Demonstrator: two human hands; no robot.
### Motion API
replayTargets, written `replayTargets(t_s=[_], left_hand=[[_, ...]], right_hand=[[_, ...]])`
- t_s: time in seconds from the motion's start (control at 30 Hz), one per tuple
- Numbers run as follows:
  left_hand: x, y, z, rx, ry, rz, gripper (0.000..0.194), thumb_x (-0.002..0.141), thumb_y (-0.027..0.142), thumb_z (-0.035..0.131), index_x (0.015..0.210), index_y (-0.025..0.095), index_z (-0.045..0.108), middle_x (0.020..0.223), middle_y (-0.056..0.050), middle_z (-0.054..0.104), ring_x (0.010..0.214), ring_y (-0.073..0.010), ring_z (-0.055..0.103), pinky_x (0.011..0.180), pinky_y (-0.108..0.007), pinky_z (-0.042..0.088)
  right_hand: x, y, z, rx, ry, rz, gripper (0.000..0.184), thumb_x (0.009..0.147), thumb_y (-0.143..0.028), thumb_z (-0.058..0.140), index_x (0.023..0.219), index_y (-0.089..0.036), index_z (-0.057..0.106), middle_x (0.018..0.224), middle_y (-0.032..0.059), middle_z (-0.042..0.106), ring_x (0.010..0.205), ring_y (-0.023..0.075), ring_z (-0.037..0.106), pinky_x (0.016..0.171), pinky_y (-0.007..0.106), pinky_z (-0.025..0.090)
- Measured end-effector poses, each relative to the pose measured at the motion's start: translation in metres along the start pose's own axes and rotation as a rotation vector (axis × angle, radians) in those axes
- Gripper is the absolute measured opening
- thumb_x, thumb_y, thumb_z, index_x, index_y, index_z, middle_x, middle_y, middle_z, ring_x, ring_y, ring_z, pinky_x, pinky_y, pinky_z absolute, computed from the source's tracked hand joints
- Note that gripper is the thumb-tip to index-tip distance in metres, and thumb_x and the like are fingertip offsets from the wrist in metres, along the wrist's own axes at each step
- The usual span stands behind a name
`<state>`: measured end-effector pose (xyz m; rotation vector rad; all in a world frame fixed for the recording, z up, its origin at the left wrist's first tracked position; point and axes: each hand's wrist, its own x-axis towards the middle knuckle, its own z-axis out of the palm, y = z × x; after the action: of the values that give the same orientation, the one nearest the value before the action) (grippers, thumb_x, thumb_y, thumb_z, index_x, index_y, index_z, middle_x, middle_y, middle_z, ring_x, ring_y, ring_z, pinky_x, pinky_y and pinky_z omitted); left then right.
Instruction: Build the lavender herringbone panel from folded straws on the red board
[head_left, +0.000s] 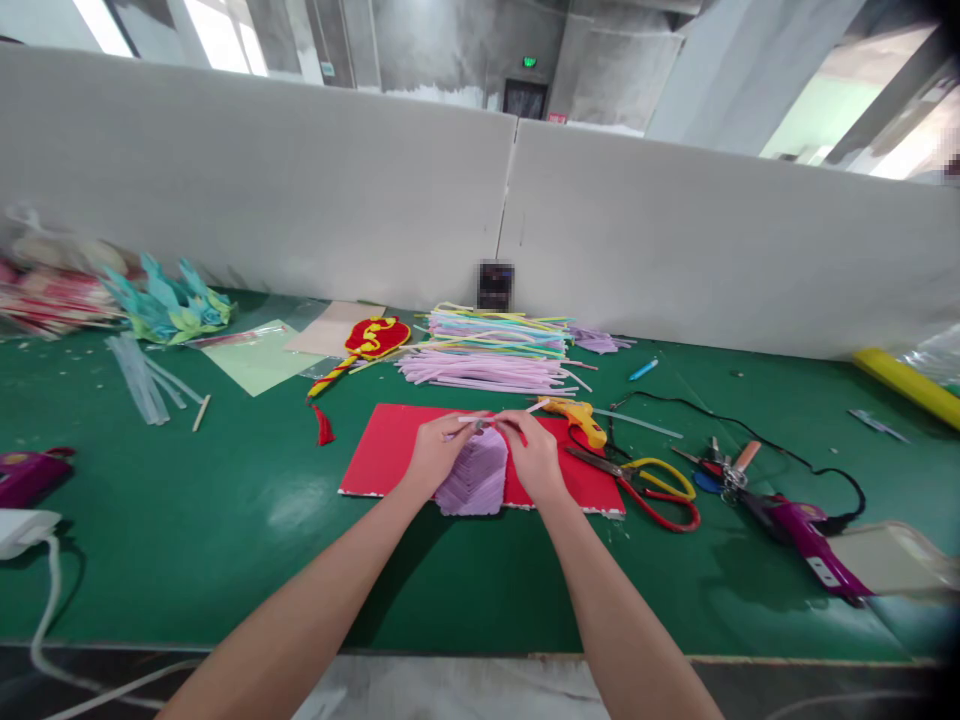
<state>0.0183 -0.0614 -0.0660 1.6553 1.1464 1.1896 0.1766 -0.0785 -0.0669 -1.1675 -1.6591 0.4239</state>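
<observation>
Pale strip [472, 419] is being pinched by left hand [439, 450] and right hand [532, 450] above the red board [382, 450], apparently being fitted to the purple piece [472, 482] overhanging the board's near edge, careful alignment likely being needed next.

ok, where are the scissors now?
Head view, right of centre: the scissors lie to the right of the right hand, just below the yellow glue gun in the image, partly over the right end of the red board.
</observation>
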Motion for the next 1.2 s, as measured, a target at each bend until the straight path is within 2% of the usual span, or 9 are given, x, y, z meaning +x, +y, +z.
replayTargets(t_s=[0.13,0.27,0.33,0.43,0.5,0.6,0.7,0.87,1.2], left_hand=[[0.004,0.0,-0.002,-0.211,0.112,-0.151,0.025,0.072,0.033,0.063,0.09,0.017,0.071,0.084,-0.004,0.072,0.081,-0.0197,0.065,0.076,-0.031,0.05],[0.008,-0.004,-0.005,-0.319,0.158,-0.2,0.037,0.072,0.041,0.063,0.096,0.013,0.068,0.092,-0.009,0.071,0.086,-0.0216,0.065,0.078,-0.033,0.051],[0.01,-0.006,-0.005,-0.441,0.183,-0.233,0.04,0.069,0.042,0.067,0.095,0.012,0.068,0.097,-0.01,0.07,0.088,-0.0223,0.065,0.08,-0.035,0.051],[0.01,-0.009,-0.005,-0.612,0.216,-0.269,0.04,0.064,0.041,0.072,0.094,0.013,0.067,0.093,-0.01,0.07,0.09,-0.0218,0.065,0.082,-0.033,0.049],[0.01,-0.01,-0.005,-0.643,0.211,-0.269,0.041,0.063,0.04,0.073,0.094,0.014,0.067,0.09,-0.01,0.071,0.089,-0.0212,0.066,0.082,-0.033,0.049],[0.009,-0.007,-0.004,-0.548,0.146,-0.25,0.043,0.065,0.044,0.07,0.094,0.013,0.067,0.086,-0.01,0.071,0.085,-0.0213,0.066,0.082,-0.034,0.049],[0.006,-0.003,-0.001,-0.416,0.076,-0.243,0.039,0.063,0.044,0.071,0.087,0.013,0.069,0.081,-0.008,0.071,0.08,-0.0213,0.066,0.079,-0.034,0.05],[0.003,0.004,0.002,-0.324,0.058,-0.245,0.031,0.06,0.04,0.073,0.078,0.014,0.07,0.074,-0.005,0.071,0.072,-0.0196,0.064,0.071,-0.031,0.051],[0.003,0.002,0.0,-0.245,0.072,-0.163,0.02,0.06,0.029,0.07,0.075,0.017,0.062,0.075,-0.001,0.067,0.071,-0.0158,0.062,0.067,-0.027,0.049]], right_hand=[[0.002,-0.005,-0.003,0.021,0.094,-0.003,0.017,0.085,-0.027,0.049,0.093,-0.023,0.063,0.107,0.0069,0.06,0.101,0.0178,0.056,0.088,0.034,0.047],[0.002,-0.007,-0.01,0.046,0.3,0.067,0.015,0.081,-0.033,0.054,0.086,-0.022,0.065,0.099,0.0075,0.058,0.086,0.0172,0.058,0.074,0.033,0.053],[0.0,-0.009,-0.011,0.05,0.268,0.039,0.014,0.08,-0.033,0.056,0.081,-0.023,0.067,0.096,0.0066,0.06,0.083,0.017,0.058,0.071,0.033,0.052],[-0.004,-0.015,-0.009,0.103,0.137,-0.025,0.013,0.077,-0.032,0.061,0.083,-0.026,0.07,0.11,0.0055,0.059,0.08,0.0157,0.058,0.069,0.031,0.051],[-0.005,-0.018,-0.004,0.193,0.027,0.035,0.015,0.075,-0.033,0.063,0.085,-0.026,0.071,0.103,0.0048,0.062,0.073,0.0144,0.058,0.064,0.029,0.05],[-0.003,-0.015,0.005,0.357,-0.064,0.279,0.024,0.071,-0.038,0.064,0.089,-0.024,0.07,0.081,0.0031,0.066,0.061,0.0139,0.057,0.052,0.026,0.048],[0.0,-0.006,0.011,0.449,-0.015,0.428,0.033,0.072,-0.045,0.061,0.092,-0.019,0.068,0.067,0.0019,0.065,0.049,0.0123,0.053,0.044,0.025,0.045],[0.001,0.002,0.012,0.494,0.069,0.493,0.033,0.071,-0.048,0.06,0.068,-0.016,0.064,0.058,0.0013,0.062,0.046,0.0104,0.051,0.044,0.023,0.043],[0.001,0.001,0.013,0.584,0.048,0.516,0.028,0.071,-0.044,0.061,0.073,-0.017,0.061,0.062,-0.0003,0.062,0.049,0.0091,0.052,0.042,0.02,0.04]])
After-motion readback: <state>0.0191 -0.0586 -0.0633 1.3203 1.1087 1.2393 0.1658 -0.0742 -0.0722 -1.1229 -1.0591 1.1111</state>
